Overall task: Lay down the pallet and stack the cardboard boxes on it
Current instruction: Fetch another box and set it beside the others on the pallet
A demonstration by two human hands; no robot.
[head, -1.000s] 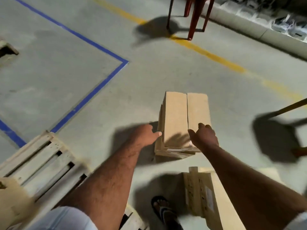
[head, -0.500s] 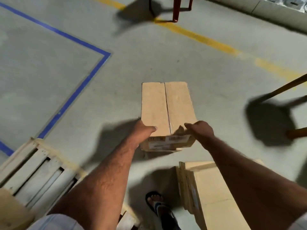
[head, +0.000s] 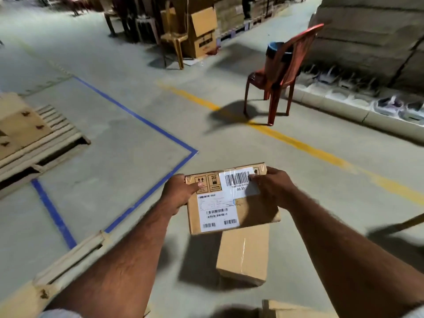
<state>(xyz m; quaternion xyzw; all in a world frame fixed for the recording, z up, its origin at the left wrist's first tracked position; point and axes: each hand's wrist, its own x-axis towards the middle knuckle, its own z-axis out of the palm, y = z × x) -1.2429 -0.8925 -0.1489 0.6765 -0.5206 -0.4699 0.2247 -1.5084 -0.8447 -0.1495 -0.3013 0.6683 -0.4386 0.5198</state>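
Note:
A cardboard box (head: pixel 252 214) with white barcode labels is lifted off the floor, its labelled face tilted toward me. My left hand (head: pixel 181 193) grips its upper left corner, and my right hand (head: pixel 270 189) grips its upper right corner. Below it a second taped cardboard box (head: pixel 243 253) lies on the concrete floor. A wooden pallet (head: pixel 68 258) shows its edge at the lower left, partly hidden by my left arm. The corner of another box (head: pixel 296 311) sits at the bottom edge.
Another pallet (head: pixel 52 138) with a carton (head: pixel 16 125) on it lies at the far left. A red plastic chair (head: pixel 282 72) stands on the yellow floor line (head: pixel 298 143). Blue floor tape (head: pixel 146 120) marks a bay. Stacked cartons and chairs fill the background.
Both hands have lifted the box off the floor and tipped its labelled face toward me. My view has risen from the floor to the warehouse ahead.

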